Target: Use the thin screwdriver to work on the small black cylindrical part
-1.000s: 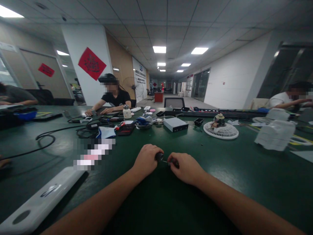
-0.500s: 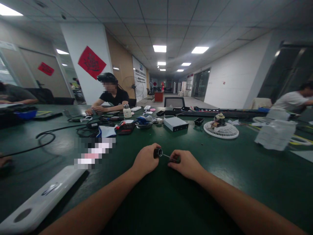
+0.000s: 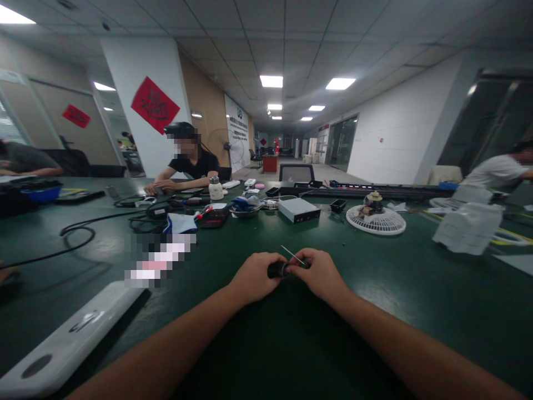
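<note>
My left hand (image 3: 255,276) is closed around a small black cylindrical part (image 3: 275,270), held sideways over the green table, its ringed end facing right. A thin screwdriver (image 3: 292,254) sits in my right hand (image 3: 321,273); its metal shaft points up and left, clear of the cylinder, and the fingers hide its handle. The thumb and fingertips of that same hand meet the ringed end of the cylinder. Whether they pinch some small piece there, I cannot tell.
Beyond my hands lie a grey drive box (image 3: 298,210), a small black tray (image 3: 338,206) and a white fan grille with its motor (image 3: 375,219). A long white device (image 3: 62,344) lies at left, near black cables (image 3: 79,229). A co-worker (image 3: 187,158) sits across the table.
The screwdriver's tip has come away from the cylinder and swung upward. My right fingertips have moved left onto the cylinder's end, and the cylinder has turned to face right.
</note>
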Demonstrator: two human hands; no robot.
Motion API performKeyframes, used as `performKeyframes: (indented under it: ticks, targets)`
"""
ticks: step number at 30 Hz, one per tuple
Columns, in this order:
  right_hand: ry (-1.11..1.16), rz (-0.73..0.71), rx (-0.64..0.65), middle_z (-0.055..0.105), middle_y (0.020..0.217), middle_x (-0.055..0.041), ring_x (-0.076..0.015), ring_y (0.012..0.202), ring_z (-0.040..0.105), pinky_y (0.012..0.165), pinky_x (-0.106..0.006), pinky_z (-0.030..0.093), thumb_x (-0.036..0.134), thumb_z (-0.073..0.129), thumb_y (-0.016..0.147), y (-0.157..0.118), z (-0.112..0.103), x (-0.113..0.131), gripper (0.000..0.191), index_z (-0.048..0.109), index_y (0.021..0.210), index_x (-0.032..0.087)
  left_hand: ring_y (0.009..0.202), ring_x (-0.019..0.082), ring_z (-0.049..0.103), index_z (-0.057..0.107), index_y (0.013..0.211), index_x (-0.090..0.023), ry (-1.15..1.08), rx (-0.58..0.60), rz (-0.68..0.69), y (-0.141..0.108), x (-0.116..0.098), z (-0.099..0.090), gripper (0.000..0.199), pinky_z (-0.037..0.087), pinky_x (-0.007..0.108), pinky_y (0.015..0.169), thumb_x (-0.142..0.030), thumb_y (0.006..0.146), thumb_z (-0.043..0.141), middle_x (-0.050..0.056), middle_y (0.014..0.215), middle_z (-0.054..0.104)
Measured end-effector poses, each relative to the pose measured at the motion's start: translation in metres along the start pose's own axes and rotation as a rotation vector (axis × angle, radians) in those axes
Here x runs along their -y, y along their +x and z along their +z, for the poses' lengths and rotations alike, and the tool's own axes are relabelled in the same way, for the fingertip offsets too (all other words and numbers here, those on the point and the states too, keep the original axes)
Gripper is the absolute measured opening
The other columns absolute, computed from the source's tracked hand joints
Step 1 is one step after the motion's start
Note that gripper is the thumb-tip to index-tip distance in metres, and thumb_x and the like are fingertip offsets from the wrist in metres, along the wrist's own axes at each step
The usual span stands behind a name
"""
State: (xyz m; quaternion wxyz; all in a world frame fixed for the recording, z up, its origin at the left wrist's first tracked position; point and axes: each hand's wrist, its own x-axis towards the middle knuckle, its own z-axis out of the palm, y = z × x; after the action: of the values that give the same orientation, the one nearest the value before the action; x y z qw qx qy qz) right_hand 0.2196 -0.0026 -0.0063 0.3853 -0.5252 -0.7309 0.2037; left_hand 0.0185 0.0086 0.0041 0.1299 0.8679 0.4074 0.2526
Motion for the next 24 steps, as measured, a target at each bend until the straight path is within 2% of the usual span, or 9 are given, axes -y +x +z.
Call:
performKeyframes:
  ticks: [5, 9, 13, 17, 20, 24]
  targets:
    - [-0.016, -0.030, 0.014, 0.071, 0.076, -0.0002, -0.0165, 0.069, 0.063, 0.059, -0.025, 0.041, 0.030, 0.073, 0.077, -0.004, 0.000, 0.003, 0.010, 0.071, 0.080, 0.021, 0.092, 0.020, 0.065, 0.070, 0.105, -0.023, -0.040, 0.027, 0.024, -0.001, -0.003, -0.002, 0.028, 0.049, 0.030, 0.083, -0.024, 0.078, 0.068, 0.002, 0.099, 0.071]
    - [-0.015, -0.051, 0.017, 0.069, 0.076, 0.0000, -0.0156, 0.067, 0.062, 0.058, -0.025, 0.041, 0.031, 0.069, 0.081, -0.006, 0.004, 0.006, 0.012, 0.068, 0.087, 0.021, 0.096, 0.019, 0.065, 0.069, 0.104, -0.023, -0.114, 0.002, 0.034, 0.001, -0.003, -0.002, 0.027, 0.048, 0.029, 0.086, -0.018, 0.078, 0.065, 0.001, 0.102, 0.072]
    - [-0.012, -0.082, -0.023, 0.067, 0.075, 0.0002, -0.0139, 0.062, 0.060, 0.057, -0.025, 0.042, 0.027, 0.059, 0.087, -0.005, 0.002, 0.008, 0.014, 0.065, 0.098, 0.020, 0.089, 0.019, 0.066, 0.068, 0.096, -0.022, -0.106, -0.077, -0.047, 0.004, 0.003, 0.001, 0.021, 0.048, 0.028, 0.078, -0.016, 0.076, 0.064, 0.002, 0.095, 0.072]
    - [-0.023, -0.129, 0.048, 0.067, 0.076, 0.0014, -0.0129, 0.061, 0.060, 0.057, -0.025, 0.043, 0.020, 0.057, 0.086, -0.008, -0.004, 0.010, 0.014, 0.065, 0.098, 0.021, 0.078, 0.017, 0.064, 0.064, 0.087, -0.020, -0.060, -0.185, -0.141, 0.004, 0.010, 0.001, 0.012, 0.045, 0.026, 0.067, -0.014, 0.076, 0.062, 0.001, 0.084, 0.069]
    - [-0.071, -0.113, 0.082, 0.069, 0.077, 0.0009, -0.0137, 0.064, 0.061, 0.059, -0.025, 0.043, 0.019, 0.057, 0.085, -0.009, -0.005, 0.013, 0.015, 0.068, 0.096, 0.022, 0.075, 0.015, 0.061, 0.060, 0.084, -0.020, -0.037, -0.230, -0.139, 0.004, 0.011, 0.000, 0.011, 0.043, 0.026, 0.064, -0.012, 0.075, 0.060, 0.000, 0.082, 0.066]
    - [-0.126, -0.082, 0.077, 0.071, 0.083, -0.0011, -0.0150, 0.069, 0.064, 0.062, -0.027, 0.044, 0.020, 0.057, 0.086, -0.011, -0.002, 0.016, 0.018, 0.070, 0.099, 0.022, 0.079, 0.016, 0.061, 0.059, 0.083, -0.020, 0.006, -0.215, -0.097, 0.004, 0.010, -0.001, 0.014, 0.043, 0.026, 0.066, -0.010, 0.074, 0.060, 0.000, 0.085, 0.066]
